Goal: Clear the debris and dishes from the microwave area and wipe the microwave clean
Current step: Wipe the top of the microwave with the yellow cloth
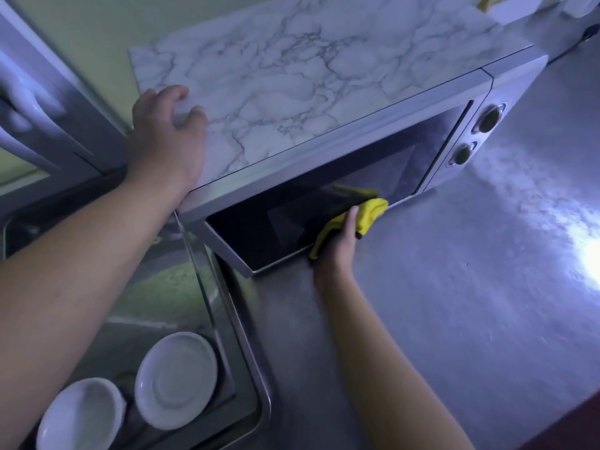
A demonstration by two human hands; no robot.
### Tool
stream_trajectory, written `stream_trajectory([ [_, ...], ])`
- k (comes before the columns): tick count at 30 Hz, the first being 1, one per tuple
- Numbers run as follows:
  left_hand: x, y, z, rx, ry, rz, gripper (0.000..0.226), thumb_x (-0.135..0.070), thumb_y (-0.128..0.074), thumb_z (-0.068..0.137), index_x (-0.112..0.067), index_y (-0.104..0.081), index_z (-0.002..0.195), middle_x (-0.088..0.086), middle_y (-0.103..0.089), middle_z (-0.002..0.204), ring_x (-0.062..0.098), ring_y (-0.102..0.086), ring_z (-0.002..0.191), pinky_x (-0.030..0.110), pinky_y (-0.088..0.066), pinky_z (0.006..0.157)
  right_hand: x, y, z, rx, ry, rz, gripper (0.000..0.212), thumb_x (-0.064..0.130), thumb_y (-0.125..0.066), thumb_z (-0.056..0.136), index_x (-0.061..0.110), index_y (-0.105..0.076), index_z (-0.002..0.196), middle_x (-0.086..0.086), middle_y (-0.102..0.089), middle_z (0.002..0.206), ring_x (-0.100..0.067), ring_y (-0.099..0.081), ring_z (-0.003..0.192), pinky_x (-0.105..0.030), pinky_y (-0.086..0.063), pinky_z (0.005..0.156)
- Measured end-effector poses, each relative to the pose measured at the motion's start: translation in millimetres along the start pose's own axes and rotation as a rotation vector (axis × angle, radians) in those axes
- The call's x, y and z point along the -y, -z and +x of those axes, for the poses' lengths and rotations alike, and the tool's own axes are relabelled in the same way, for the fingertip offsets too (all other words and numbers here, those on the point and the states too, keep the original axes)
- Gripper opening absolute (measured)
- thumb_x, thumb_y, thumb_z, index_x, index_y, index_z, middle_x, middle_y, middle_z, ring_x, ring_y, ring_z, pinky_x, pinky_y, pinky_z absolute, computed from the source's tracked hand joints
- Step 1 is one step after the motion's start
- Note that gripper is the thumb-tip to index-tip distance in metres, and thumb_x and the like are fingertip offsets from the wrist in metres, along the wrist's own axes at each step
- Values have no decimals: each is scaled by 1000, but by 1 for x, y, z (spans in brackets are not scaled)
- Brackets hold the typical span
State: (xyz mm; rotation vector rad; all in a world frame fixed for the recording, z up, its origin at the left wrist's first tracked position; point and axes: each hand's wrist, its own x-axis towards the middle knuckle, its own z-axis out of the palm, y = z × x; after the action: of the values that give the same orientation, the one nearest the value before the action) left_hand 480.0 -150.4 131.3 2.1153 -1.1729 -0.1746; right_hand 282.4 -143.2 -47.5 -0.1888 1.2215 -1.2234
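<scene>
The microwave [341,138] stands on a grey counter, with a marble-patterned top and a dark glass door [292,222]. My left hand [168,138] rests flat on the top's near left corner, fingers spread. My right hand [337,245] grips a yellow cloth [370,216] and presses it against the lower edge of the door glass. The cloth's reflection shows in the glass just above it. Two white dishes lie in the sink at lower left: a plate [175,378] and a bowl [81,417].
The steel sink [253,368] sits directly left of the microwave. Two round knobs [487,118] are on the microwave's right panel. Grey countertop [454,303] stretches to the right, with a bright glare spot at the far right edge. A window frame is at upper left.
</scene>
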Motion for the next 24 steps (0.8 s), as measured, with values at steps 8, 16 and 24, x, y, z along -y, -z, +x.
stream_trajectory([
  [8, -2, 0, -1, 2, -8, -37, 41, -35, -50, 97, -26, -55, 136, -2, -39, 149, 9, -41, 132, 7, -21, 94, -73, -28, -85, 61, -224, 83, 62, 57, -62, 91, 23, -44, 140, 1, -42, 143, -20, -47, 128, -43, -37, 112],
  [16, -3, 1, -1, 5, 2, -48, 42, -38, -50, 95, -25, -56, 135, 2, -38, 151, 13, -42, 132, 13, -22, 99, -82, -18, -132, 233, -426, -61, 52, 55, -48, 99, 4, -59, 95, -18, -60, 99, -28, -55, 98, -40, -45, 101],
  [24, -13, 8, -9, 31, 33, -23, 47, -42, -48, 92, -26, -55, 136, 4, -37, 153, 25, -43, 136, 32, -32, 114, -25, 88, -114, 388, -778, 273, 57, 40, -50, 93, 1, -59, 133, -29, -62, 129, -48, -64, 112, -60, -43, 101],
])
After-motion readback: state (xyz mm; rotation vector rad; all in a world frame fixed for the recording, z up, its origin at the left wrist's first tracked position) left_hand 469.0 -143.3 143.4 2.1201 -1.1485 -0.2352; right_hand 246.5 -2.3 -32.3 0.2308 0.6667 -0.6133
